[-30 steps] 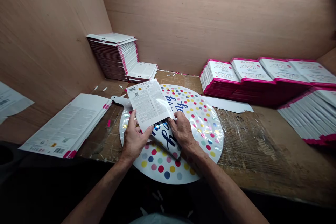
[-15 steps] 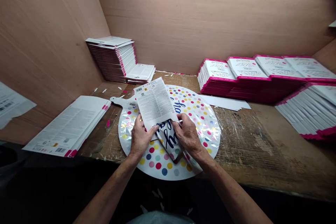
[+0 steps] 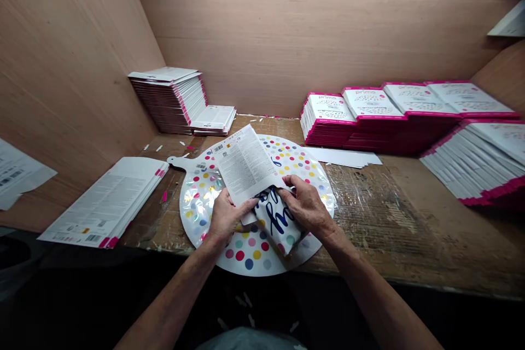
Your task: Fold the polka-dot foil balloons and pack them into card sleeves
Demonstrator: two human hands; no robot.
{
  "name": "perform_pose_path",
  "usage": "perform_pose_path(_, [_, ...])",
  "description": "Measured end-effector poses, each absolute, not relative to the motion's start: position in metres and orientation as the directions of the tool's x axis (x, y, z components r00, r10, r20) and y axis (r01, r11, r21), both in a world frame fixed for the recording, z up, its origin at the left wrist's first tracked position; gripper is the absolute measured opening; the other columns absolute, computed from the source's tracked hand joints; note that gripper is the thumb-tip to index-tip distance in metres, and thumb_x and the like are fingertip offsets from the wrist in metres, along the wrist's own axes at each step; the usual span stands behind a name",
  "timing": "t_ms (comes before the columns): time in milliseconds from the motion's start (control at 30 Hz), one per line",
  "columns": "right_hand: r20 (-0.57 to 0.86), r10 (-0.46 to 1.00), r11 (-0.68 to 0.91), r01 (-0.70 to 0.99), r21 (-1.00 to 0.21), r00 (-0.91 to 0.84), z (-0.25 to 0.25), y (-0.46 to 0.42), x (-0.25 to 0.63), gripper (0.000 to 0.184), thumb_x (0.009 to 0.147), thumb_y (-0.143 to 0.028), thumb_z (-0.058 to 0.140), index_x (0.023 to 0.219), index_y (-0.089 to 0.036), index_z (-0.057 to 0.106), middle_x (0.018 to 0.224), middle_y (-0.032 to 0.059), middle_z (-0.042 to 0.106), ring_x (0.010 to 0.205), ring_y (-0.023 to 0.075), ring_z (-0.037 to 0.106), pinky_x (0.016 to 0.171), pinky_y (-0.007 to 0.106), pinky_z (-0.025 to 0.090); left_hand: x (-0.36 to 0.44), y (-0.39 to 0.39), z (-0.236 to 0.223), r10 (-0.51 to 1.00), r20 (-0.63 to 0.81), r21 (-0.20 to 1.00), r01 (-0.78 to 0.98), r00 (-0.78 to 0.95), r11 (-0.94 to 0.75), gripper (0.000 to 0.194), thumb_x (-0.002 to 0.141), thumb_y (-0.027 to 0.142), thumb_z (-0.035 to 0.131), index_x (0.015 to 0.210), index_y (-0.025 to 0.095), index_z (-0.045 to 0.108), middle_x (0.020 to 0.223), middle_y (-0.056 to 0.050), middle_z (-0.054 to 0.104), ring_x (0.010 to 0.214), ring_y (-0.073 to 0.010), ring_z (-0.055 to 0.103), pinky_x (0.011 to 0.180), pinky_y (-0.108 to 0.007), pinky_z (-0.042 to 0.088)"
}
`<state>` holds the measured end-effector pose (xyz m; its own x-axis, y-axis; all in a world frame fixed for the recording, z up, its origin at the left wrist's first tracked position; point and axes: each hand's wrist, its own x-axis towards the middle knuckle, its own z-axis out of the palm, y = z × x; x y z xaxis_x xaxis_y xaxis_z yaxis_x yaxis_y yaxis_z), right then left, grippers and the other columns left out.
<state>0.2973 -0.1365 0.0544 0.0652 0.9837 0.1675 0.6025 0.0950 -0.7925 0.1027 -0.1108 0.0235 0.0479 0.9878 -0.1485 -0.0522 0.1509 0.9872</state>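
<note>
One left hand and one right hand were counted, together with one printed card and one folded lettered foil. One round polka-dot foil balloon was seen beneath. One tall card stack and one low card stack were noted at the back left, one fanned card pile at the front left, and four pink-edged packet stacks along the back right

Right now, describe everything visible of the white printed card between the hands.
The white card is a flat, paper-looking rectangle covered in grey print too small to read, with a barcode and small orange mark toward its far end. It lies skewed over the round dotted sheet. The left hand grips its near left corner; the right hand is at its near right corner. A folded, blue-lettered piece meets its near edge.
</note>
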Motion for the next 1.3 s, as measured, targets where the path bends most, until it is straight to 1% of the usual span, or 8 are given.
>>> perform_pose_path(267, [0.079,0.996,0.09,0.667,-0.74,-0.046,0.067,-0.14,0.319,0.017,0.084,-0.034,0.052,0.094,-0.022,0.059,0.078,-0.001,0.065,0.066,0.0158,0.057,0.063,0.027,0.044,0.114,-0.107,0.025,0.962,-0.209,0.949,-0.202,0.175,0.243,0.066,0.054,0.033,0.09,0.106,0.012,0.055,0.089,-0.01,0.076,0.073,-0.0231,0.072,0.067,-0.034,0.059])
perform_pose_path(433, [0.217,0.974,0.123,0.637,-0.761,0.07,0.052,-0.141,0.309,0.024,0.087,-0.032,0.048,0.104,-0.021,0.059,0.101,0.005,0.07,0.091,0.0208,0.063,0.078,0.031,0.046,0.114,-0.112,0.024,0.996,-0.072,0.997,-0.03,-0.045,0.071,0.058,0.066,0.039,0.083,0.11,0.013,0.055,0.093,-0.011,0.076,0.079,-0.0244,0.073,0.07,-0.036,0.06])
perform_pose_path(633, [0.133,0.984,0.177,0.614,-0.769,-0.117,0.054,-0.143,0.33,0.022,0.084,-0.032,0.051,0.101,-0.02,0.06,0.092,0.0019,0.068,0.081,0.018,0.061,0.076,0.029,0.048,0.105,-0.112,0.029,0.913,-0.242,0.896,-0.287,0.328,0.34,0.06,0.058,0.029,0.088,0.108,0.008,0.063,0.099,-0.015,0.076,0.085,-0.0253,0.073,0.073,-0.032,0.06])
perform_pose_path(767, [0.144,0.99,0.105,0.73,-0.675,-0.01,0.054,-0.148,0.332,0.022,0.083,-0.028,0.051,0.102,-0.021,0.061,0.097,0.0046,0.07,0.088,0.0217,0.063,0.08,0.033,0.048,0.103,-0.117,0.038,0.886,-0.288,0.877,-0.272,0.363,0.396,0.061,0.059,0.026,0.088,0.112,0.01,0.063,0.105,-0.015,0.075,0.091,-0.0253,0.073,0.072,-0.03,0.059])
perform_pose_path(900, [0.273,0.953,0.045,0.832,-0.552,0.13,0.041,-0.153,0.309,0.03,0.085,-0.025,0.048,0.113,-0.018,0.059,0.105,0.0111,0.07,0.095,0.0273,0.064,0.082,0.037,0.048,0.112,-0.128,0.036,0.938,-0.228,0.927,-0.236,0.261,0.291,0.054,0.058,0.027,0.086,0.104,0.013,0.061,0.099,-0.012,0.076,0.091,-0.0258,0.072,0.077,-0.034,0.058])
perform_pose_path(1033, [0.314,0.927,0.023,0.806,-0.592,0.204,0.029,-0.154,0.288,0.035,0.093,-0.03,0.041,0.12,-0.015,0.057,0.108,0.0144,0.069,0.1,0.0286,0.065,0.086,0.042,0.051,0.118,-0.12,0.018,0.994,-0.078,0.996,0.044,-0.071,0.081,0.044,0.066,0.03,0.078,0.103,0.016,0.059,0.087,-0.007,0.075,0.078,-0.0233,0.072,0.069,-0.033,0.057])
perform_pose_path(1200, [0.528,0.829,0.442,0.792,-0.421,-0.182,0.029,-0.179,0.279,0.081,0.089,-0.053,0.059,0.15,-0.01,0.03,0.152,0.0243,0.036,0.141,0.0346,0.035,0.11,0.053,0.04,0.109,-0.11,0.011,0.961,-0.021,0.993,0.103,-0.276,0.051,0.041,0.071,0.033,0.072,0.105,0.015,0.058,0.09,-0.008,0.073,0.079,-0.0223,0.07,0.067,-0.03,0.055])
perform_pose_path(1300, [0.582,0.694,0.635,0.741,-0.217,-0.424,0.025,-0.2,0.276,0.068,0.095,-0.034,0.055,0.153,-0.012,0.028,0.148,0.0219,0.044,0.141,0.0309,0.038,0.113,0.051,0.038,0.1,-0.126,0.027,0.986,-0.06,0.998,0.025,-0.157,0.065,0.054,0.067,0.041,0.078,0.109,0.015,0.057,0.094,-0.01,0.072,0.084,-0.0248,0.069,0.072,-0.033,0.055])
